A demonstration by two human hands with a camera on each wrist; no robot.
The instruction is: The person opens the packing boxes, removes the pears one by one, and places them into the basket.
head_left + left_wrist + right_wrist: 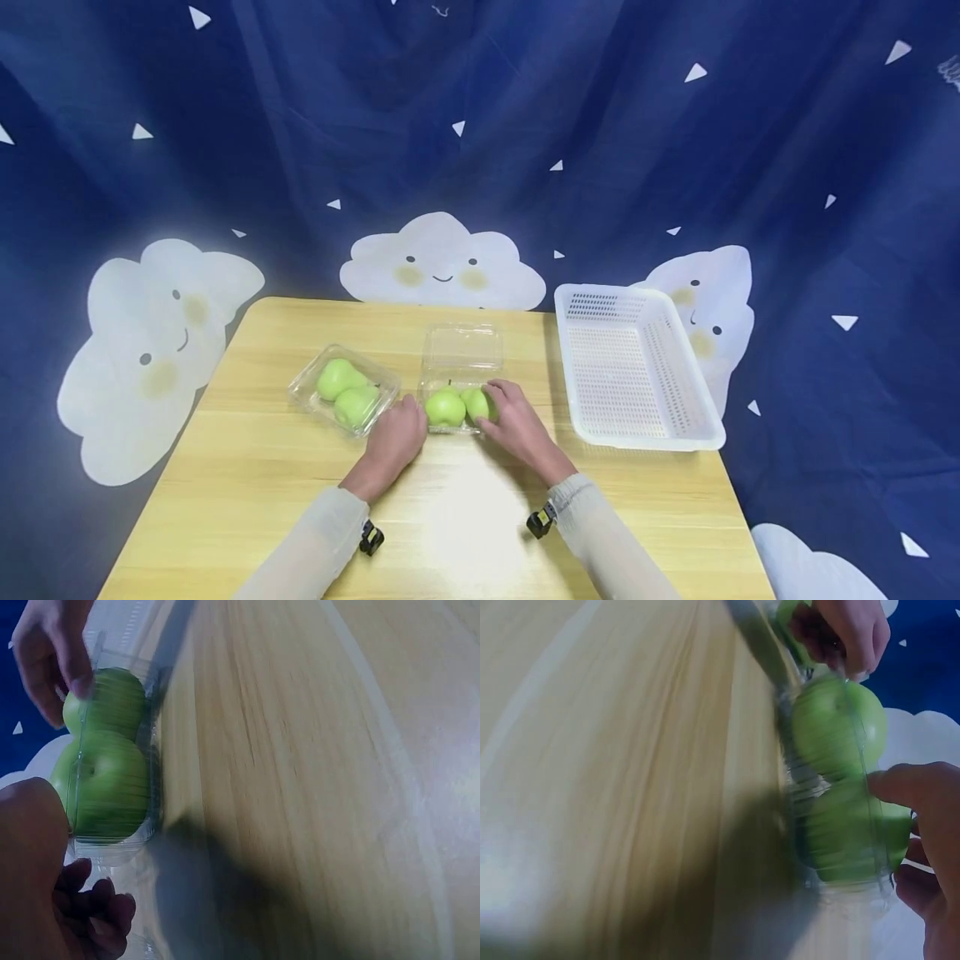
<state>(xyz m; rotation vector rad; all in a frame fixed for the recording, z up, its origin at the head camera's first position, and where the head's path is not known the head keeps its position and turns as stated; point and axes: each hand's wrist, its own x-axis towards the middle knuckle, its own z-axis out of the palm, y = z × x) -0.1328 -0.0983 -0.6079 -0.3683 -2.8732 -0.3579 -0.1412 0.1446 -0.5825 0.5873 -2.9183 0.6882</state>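
Midway between the side edges of the surface [247, 475], toward the far edge, an open clear container [463, 346] bears two green apples.
The right hand [516, 418] has its grip pinching the right apple [474, 403], beside the left apple [444, 409]; the left hand [397, 432] curls at the container's left end, whether pinching it I cannot tell. A clear pack [304, 387] of pears [339, 379] lies toward the left edge, a white basket [615, 367] at the far right corner.

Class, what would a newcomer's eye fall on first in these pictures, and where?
Probably the blue curtain with smiling white clouds, filling the background behind the table. Next, the green fruit in the open clear box, midway across the table. The white basket at the table's right also stands out.
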